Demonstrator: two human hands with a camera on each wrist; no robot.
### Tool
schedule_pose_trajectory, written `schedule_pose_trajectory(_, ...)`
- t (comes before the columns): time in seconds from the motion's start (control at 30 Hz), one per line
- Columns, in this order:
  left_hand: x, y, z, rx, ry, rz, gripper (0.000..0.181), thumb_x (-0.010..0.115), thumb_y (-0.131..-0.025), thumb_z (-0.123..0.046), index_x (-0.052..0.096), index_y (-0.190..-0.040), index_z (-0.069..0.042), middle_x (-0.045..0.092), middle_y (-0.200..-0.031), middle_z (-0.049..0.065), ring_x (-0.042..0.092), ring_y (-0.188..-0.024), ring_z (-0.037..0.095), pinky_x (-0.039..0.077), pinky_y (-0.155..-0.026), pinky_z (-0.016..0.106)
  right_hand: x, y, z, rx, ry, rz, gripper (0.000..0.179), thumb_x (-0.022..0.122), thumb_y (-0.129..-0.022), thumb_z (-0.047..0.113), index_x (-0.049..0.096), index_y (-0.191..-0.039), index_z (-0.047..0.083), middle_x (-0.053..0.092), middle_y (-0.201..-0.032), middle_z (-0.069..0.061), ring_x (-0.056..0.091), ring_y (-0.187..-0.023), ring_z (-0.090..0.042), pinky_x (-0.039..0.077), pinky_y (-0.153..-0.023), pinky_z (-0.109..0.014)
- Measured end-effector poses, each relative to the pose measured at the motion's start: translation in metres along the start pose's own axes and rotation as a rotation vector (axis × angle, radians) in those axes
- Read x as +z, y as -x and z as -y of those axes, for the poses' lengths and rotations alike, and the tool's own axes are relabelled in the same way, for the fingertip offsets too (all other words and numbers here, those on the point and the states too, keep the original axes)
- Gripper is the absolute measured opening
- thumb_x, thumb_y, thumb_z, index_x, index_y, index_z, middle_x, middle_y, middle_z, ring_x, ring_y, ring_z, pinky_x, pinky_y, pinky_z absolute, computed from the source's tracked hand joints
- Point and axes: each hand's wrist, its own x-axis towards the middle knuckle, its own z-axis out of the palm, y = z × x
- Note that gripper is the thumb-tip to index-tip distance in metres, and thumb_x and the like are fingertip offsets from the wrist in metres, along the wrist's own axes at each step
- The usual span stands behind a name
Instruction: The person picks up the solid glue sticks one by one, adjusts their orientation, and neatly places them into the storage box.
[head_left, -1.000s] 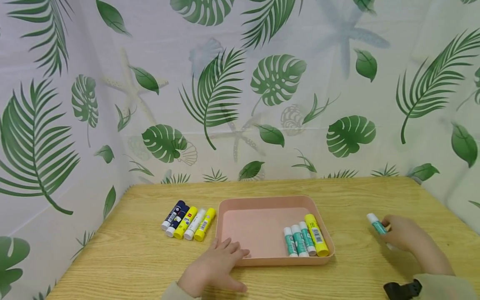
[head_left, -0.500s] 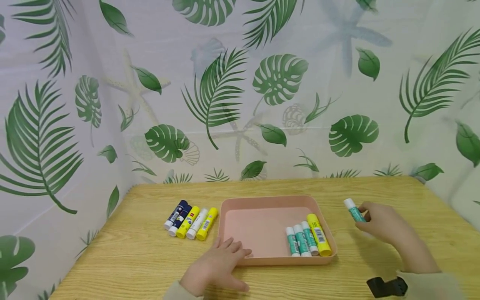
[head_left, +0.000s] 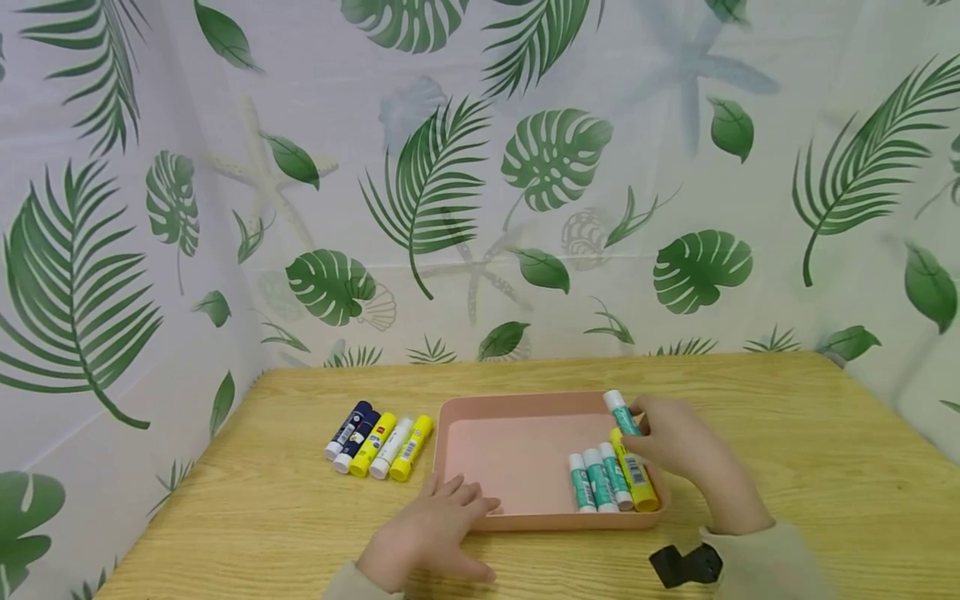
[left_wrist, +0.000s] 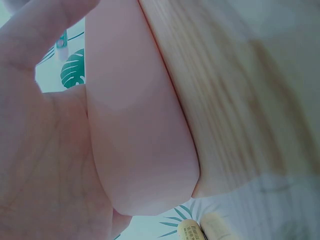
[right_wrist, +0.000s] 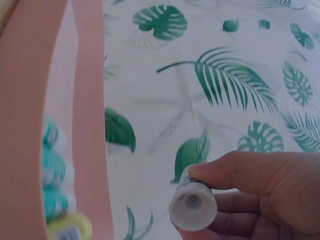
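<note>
Right hand (head_left: 678, 437): pinched a teal glue stick (head_left: 622, 414) with thumb and fingers.
Glue stick: was above the right side of the pink tray (head_left: 547, 522).
Left hand (head_left: 435, 533): lay at the near left corner, fingers apart.

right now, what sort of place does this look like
Probably a screened-off tabletop workspace, though what lies beyond is out of view. A wood-grain table has a leaf-print backdrop behind and along its sides, and a pink tray on it holds glue sticks.
</note>
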Motion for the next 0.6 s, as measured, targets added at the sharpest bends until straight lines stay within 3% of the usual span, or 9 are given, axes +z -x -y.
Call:
schedule_pose_trajectory(0.27, 0.001, -0.001, -0.001, -0.005, 0.012, 0.006, 0.072, 0.060, -0.070, -0.058, 0.042, -0.131, -0.026, 0.038, -0.135, 0.003, 0.025, -0.127, 0.031, 0.012, -0.101, 0.055, 0.023, -0.007, 0.039, -0.098, -0.075, -0.010, 0.041, 0.065, -0.077, 0.005, 0.052, -0.114, -0.003, 0.052, -0.068, -0.003, 0.045, -0.055, -0.014, 0.040, -0.047, -0.024)
schedule_pose_trajectory(0.5, 0.002, -0.001, 0.000, -0.002, -0.013, -0.002, 0.072, 0.060, -0.070, -0.059, 0.042, -0.131, -0.027, 0.038, -0.135, 0.003, 0.026, -0.127, 0.031, 0.012, -0.101, 0.055, 0.042, -0.010, 0.042, -0.107, 0.005, -0.056, 0.029, 0.067, -0.074, 0.006, 0.058, -0.100, -0.005, 0.053, -0.062, -0.001, 0.043, -0.047, -0.011, 0.037, -0.044, -0.023)
schedule_pose_trajectory(0.6, 0.002, -0.001, 0.000, -0.005, -0.017, 0.001, 0.072, 0.060, -0.070, -0.059, 0.042, -0.131, -0.027, 0.038, -0.135, 0.003, 0.026, -0.127, 0.030, 0.012, -0.101, 0.055, 0.048, -0.012, 0.042, -0.087, -0.005, -0.033, 0.024, 0.066, -0.075, 0.006, 0.057, -0.095, -0.003, 0.052, -0.061, -0.002, 0.041, -0.046, -0.010, 0.034, -0.043, -0.022)
